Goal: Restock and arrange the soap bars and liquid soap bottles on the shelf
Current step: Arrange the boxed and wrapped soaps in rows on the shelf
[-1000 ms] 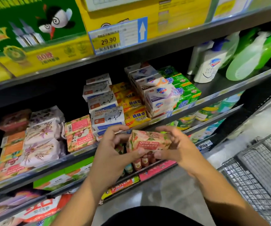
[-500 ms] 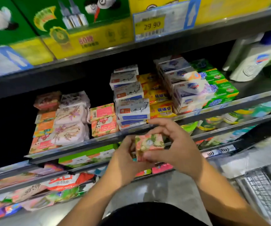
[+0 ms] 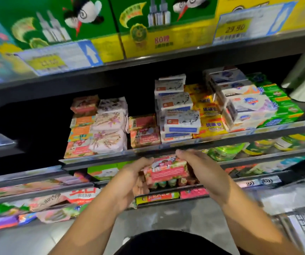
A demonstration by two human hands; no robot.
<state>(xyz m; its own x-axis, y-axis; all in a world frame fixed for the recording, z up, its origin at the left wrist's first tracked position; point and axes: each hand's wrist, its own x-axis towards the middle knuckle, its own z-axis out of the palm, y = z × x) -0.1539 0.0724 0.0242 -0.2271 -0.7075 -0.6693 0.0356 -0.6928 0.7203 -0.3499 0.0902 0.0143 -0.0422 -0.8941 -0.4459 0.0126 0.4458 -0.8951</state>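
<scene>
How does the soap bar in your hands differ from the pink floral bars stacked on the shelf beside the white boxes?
The held soap bar is off the shelf, below its front edge, gripped by the left hand and right hand; the pink stack rests on the shelf. The held soap bar is single; the pink stack is two high. Both have pink floral wrapping with a red label.

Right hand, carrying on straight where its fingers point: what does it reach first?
Probably the shelf's front rail, just past the right hand, which holds the pink soap bar. Depth is unclear; it might clear it and reach the stacked pink bars.
</scene>
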